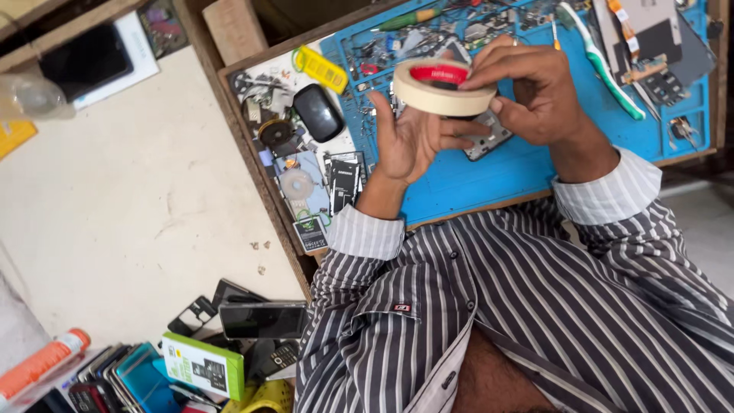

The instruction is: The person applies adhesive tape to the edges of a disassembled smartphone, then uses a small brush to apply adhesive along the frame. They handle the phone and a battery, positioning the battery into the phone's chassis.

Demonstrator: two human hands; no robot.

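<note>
While both hands hover above the blue mat (pixel 489 176) on the worktop (pixel 252 164), they share a roll of cream masking tape (pixel 443 95) with a red core. Cupping the roll from beneath, the left hand (pixel 413 141) has its palm turned up and its grip curled loosely against the roll's lower edge. Over the top comes the right hand (pixel 535 95), its grip pinching the roll's rim between thumb and fingertips. Under the hands, partly hidden, lies a grey phone part (pixel 489 138) on the mat.

Left of the mat sit a flat yellow rectangular label (pixel 323 69), a black oval case (pixel 318 112) and a small pale card with a green mark (pixel 311 233). On the mat's far side rests a white and green toothbrush (pixel 604 65). At the lower left, off the worktop, a green and white box (pixel 202 365) lies among stacked phones, with an orange-capped tube (pixel 38 363) near it.
</note>
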